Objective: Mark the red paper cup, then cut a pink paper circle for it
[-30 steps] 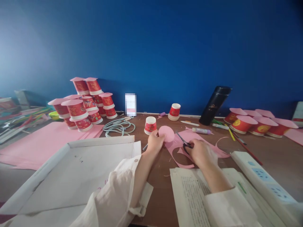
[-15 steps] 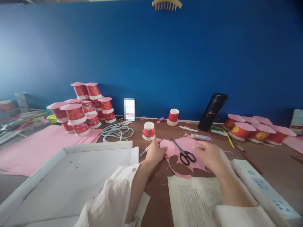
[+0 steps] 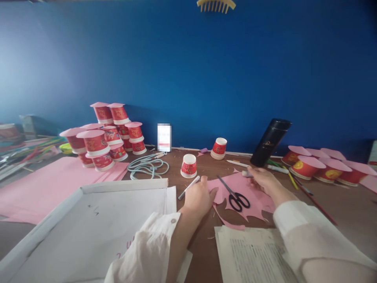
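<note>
My left hand point(image 3: 199, 197) is closed at the left edge of a round pink paper piece point(image 3: 218, 192), thumb on top and most fingertips hidden. A capped marker point(image 3: 189, 188) lies just beside its fingers. My right hand point(image 3: 263, 181) has its fingers closed round a glue stick point(image 3: 246, 173), whose whitish end sticks out to the left. Between the hands, black-handled scissors point(image 3: 235, 195) rest on a cut sheet of pink paper point(image 3: 259, 200) with ragged edges. A red paper cup point(image 3: 189, 167) stands upside down beyond my left hand.
At left are stacked red cups point(image 3: 96, 143) with pink tops, pink sheets point(image 3: 44, 181) and a white box lid point(image 3: 73, 220). Another cup point(image 3: 218, 148), a leaning black flask point(image 3: 269, 143) and more covered cups point(image 3: 330, 169) stand toward the wall. Printed pages point(image 3: 250, 251) lie in front.
My right hand has moved out over the pink sheet and taken hold of the glue stick that lay there. My left hand remains by the round paper piece; the view has shifted slightly.
</note>
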A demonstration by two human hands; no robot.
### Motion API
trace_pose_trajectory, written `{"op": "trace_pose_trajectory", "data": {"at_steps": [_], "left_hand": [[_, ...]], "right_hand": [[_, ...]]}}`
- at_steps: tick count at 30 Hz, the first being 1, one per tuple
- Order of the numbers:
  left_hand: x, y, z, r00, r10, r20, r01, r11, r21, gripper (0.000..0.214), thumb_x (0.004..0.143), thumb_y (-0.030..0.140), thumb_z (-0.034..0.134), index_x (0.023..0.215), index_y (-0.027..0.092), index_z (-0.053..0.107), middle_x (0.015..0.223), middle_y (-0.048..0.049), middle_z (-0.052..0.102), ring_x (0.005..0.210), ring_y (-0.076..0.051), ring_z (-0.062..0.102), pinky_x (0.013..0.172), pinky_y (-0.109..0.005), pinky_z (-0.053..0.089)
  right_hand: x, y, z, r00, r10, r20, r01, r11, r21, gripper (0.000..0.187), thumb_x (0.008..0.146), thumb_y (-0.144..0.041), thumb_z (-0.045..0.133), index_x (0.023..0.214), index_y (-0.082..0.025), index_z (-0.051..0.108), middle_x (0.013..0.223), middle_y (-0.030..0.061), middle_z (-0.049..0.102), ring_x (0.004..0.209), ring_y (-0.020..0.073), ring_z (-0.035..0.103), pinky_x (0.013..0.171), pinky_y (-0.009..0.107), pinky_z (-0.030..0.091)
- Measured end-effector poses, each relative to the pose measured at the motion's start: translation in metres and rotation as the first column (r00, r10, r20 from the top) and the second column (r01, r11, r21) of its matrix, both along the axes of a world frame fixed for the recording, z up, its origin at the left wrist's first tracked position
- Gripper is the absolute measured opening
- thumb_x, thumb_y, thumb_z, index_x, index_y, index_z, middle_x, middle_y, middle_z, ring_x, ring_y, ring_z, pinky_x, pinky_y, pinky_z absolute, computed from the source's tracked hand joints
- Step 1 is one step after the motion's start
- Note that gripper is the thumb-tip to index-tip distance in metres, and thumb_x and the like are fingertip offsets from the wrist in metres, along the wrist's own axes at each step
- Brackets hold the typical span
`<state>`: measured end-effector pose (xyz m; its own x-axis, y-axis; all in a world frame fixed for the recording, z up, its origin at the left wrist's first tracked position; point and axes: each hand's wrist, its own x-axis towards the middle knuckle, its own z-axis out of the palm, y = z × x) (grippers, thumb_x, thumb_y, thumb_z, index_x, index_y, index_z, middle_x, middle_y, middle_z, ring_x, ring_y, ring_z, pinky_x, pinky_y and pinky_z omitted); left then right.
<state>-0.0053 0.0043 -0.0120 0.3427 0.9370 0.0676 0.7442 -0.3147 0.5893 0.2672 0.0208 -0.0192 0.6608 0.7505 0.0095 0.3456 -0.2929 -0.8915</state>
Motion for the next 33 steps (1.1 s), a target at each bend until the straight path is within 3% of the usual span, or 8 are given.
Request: {"op": "trace_pose_trajectory", "data": {"at_steps": [6, 9, 13, 19, 22, 27, 30, 33], "left_hand": [[-0.005, 0.004, 0.006, 0.999, 0.047, 0.026, -0.050, 0.985, 0.166, 0.044, 0.098, 0.050, 0.043, 0.126, 0.020, 0.058, 0.105, -0.0145, 0.072, 0.095, -0.031, 0.070, 0.080, -0.038, 0.049], [-0.003, 0.004, 0.002, 0.973, -0.096, 0.210, 0.013, 0.929, 0.369, 0.042, 0.099, 0.049, 0.041, 0.130, 0.022, 0.054, 0.119, -0.0115, 0.068, 0.103, -0.026, 0.067, 0.086, -0.037, 0.052], [0.006, 0.000, -0.006, 0.890, -0.265, 0.371, 0.049, 0.865, 0.500, 0.065, 0.089, 0.054, 0.061, 0.140, 0.018, 0.042, 0.124, -0.0135, 0.062, 0.113, -0.027, 0.062, 0.095, -0.041, 0.052], [0.008, 0.005, -0.009, 0.828, -0.237, 0.507, 0.057, 0.937, 0.345, 0.029, 0.084, 0.024, 0.068, 0.112, 0.020, 0.062, 0.109, -0.0085, 0.069, 0.104, -0.023, 0.063, 0.092, -0.039, 0.052], [0.008, 0.009, -0.008, 0.785, -0.125, 0.607, 0.006, 0.981, 0.194, 0.024, 0.082, 0.022, 0.071, 0.105, 0.018, 0.066, 0.102, -0.0070, 0.071, 0.089, -0.019, 0.064, 0.082, -0.034, 0.052], [0.010, 0.007, -0.006, 0.717, -0.055, 0.695, -0.002, 0.997, 0.082, 0.028, 0.080, 0.026, 0.076, 0.105, 0.018, 0.068, 0.097, -0.0046, 0.071, 0.081, -0.015, 0.061, 0.076, -0.029, 0.049], [0.011, 0.002, -0.003, 0.705, -0.067, 0.706, 0.049, 0.998, 0.045, 0.030, 0.078, 0.026, 0.077, 0.105, 0.018, 0.067, 0.093, -0.0033, 0.070, 0.080, -0.014, 0.061, 0.075, -0.028, 0.049], [0.010, 0.000, -0.001, 0.698, -0.073, 0.712, 0.072, 0.997, 0.032, 0.028, 0.078, 0.027, 0.077, 0.103, 0.018, 0.067, 0.091, -0.0023, 0.070, 0.079, -0.014, 0.061, 0.075, -0.028, 0.048]], "right_hand": [[-0.026, -0.006, 0.015, 0.987, -0.026, -0.156, 0.039, 0.996, 0.080, 0.036, 0.082, -0.045, 0.071, 0.104, -0.019, 0.061, 0.059, 0.0028, 0.065, 0.054, 0.0177, 0.067, 0.051, 0.028, 0.058], [-0.063, -0.023, 0.025, 0.975, 0.100, -0.200, -0.059, 0.978, 0.201, 0.043, 0.080, -0.057, 0.071, 0.107, -0.024, 0.062, 0.072, 0.0013, 0.070, 0.060, 0.0153, 0.068, 0.051, 0.025, 0.057], [-0.108, -0.045, 0.023, 0.919, 0.316, -0.235, -0.218, 0.905, 0.364, 0.053, 0.074, -0.064, 0.075, 0.110, -0.027, 0.064, 0.080, 0.0005, 0.073, 0.053, 0.0136, 0.063, 0.047, 0.025, 0.053], [-0.130, -0.058, 0.005, 0.902, 0.421, 0.094, -0.427, 0.841, 0.332, 0.048, 0.085, -0.066, 0.062, 0.113, -0.027, 0.064, 0.069, -0.0003, 0.068, 0.049, 0.0157, 0.061, 0.049, 0.029, 0.051], [-0.127, -0.060, 0.006, 0.913, 0.353, 0.202, -0.403, 0.858, 0.319, 0.055, 0.090, -0.066, 0.055, 0.130, -0.027, 0.060, 0.070, 0.0007, 0.068, 0.049, 0.0158, 0.060, 0.054, 0.033, 0.051], [-0.109, -0.057, 0.012, 0.992, 0.128, 0.014, -0.121, 0.893, 0.434, 0.076, 0.087, -0.069, 0.057, 0.149, -0.026, 0.046, 0.093, 0.0076, 0.071, 0.061, 0.0177, 0.061, 0.052, 0.033, 0.051], [-0.103, -0.055, 0.011, 0.965, 0.220, -0.142, -0.144, 0.900, 0.411, 0.069, 0.082, -0.066, 0.066, 0.141, -0.031, 0.057, 0.121, 0.0087, 0.069, 0.091, 0.0234, 0.068, 0.059, 0.030, 0.056], [-0.103, -0.054, 0.008, 0.922, 0.323, -0.215, -0.218, 0.889, 0.402, 0.056, 0.082, -0.060, 0.070, 0.128, -0.029, 0.069, 0.122, 0.0066, 0.072, 0.099, 0.0243, 0.069, 0.072, 0.033, 0.058]]}}
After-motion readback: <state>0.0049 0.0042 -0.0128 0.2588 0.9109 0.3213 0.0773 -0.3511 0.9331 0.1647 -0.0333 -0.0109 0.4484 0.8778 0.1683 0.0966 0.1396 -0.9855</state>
